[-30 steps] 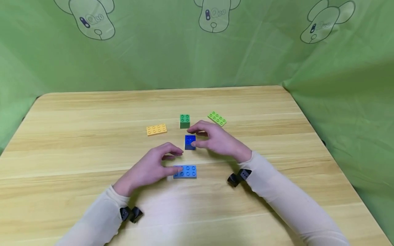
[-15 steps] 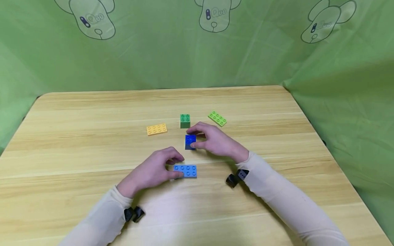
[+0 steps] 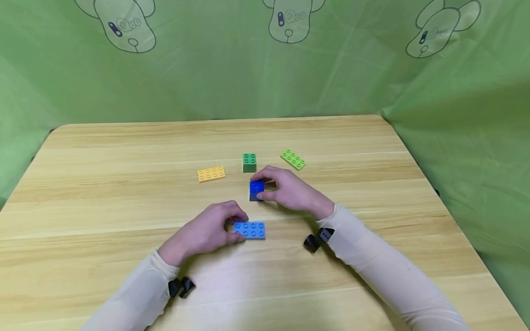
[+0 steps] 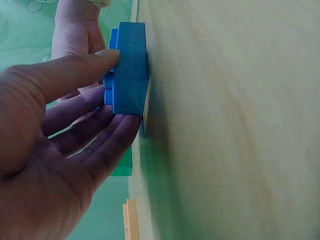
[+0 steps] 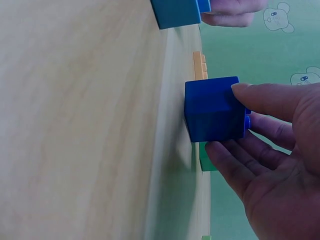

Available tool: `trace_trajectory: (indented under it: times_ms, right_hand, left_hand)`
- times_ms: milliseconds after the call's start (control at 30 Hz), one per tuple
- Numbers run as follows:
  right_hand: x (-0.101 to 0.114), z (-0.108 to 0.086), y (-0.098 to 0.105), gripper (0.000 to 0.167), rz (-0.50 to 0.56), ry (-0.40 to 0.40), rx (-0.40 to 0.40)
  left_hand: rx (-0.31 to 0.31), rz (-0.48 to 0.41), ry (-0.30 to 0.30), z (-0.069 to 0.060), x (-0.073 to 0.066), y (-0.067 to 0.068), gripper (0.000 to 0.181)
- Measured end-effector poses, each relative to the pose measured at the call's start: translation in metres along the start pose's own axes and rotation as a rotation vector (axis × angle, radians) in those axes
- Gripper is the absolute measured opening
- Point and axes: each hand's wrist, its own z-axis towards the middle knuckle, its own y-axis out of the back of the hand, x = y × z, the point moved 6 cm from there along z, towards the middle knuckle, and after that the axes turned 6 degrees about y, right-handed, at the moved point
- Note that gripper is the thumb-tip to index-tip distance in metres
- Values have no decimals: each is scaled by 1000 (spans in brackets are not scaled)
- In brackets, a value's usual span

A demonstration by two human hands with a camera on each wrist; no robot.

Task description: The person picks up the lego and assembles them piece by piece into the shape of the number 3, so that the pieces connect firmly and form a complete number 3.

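Note:
My left hand (image 3: 207, 229) holds a light blue eight-stud toy brick (image 3: 256, 231) by its left end. In the left wrist view the thumb lies on the near side of this brick (image 4: 131, 70), with the fingers behind it. My right hand (image 3: 291, 189) pinches a dark blue four-stud brick (image 3: 256, 189) farther back. The right wrist view shows the thumb at the top edge of the dark blue brick (image 5: 215, 110) and the fingers on its far side. Both bricks stand studs up on the table, apart from each other.
Behind the dark blue brick stands a dark green four-stud brick (image 3: 249, 163). A flat orange-yellow brick (image 3: 211, 174) lies to its left, and a flat lime brick (image 3: 293, 159) to its right. Green cloth (image 3: 215, 78) hangs along the wooden table's (image 3: 103, 174) back and sides.
My left hand has come down and slightly nearer, its thumb going from above the light blue brick to its near side. The right hand has closed in slightly on the dark blue brick.

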Motion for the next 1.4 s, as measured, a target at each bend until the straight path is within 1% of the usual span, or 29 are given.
trace_trajectory:
  times_ms: [267, 600, 867, 1067, 1267, 1400]
  right_hand:
    - [4, -1, 2, 39, -2, 9, -2]
    - [10, -5, 7, 39, -35, 34, -18]
    - [15, -10, 8, 38, -36, 49, -17]
    - [22, -16, 9, 37, -56, 102, -28]
    - [33, -24, 12, 38, -63, 139, -28]
    - [39, -29, 12, 37, -53, 173, -26]
  left_hand:
    - [13, 19, -11, 0, -1, -1, 26]
    - [17, 35, -18, 0, -2, 1, 27]
    - [31, 46, -18, 1, 0, -1, 28]
    - [52, 42, -7, 2, 1, -3, 29]
    - [50, 42, 11, 2, 0, -1, 29]
    - [48, 45, 12, 2, -1, -1, 29]
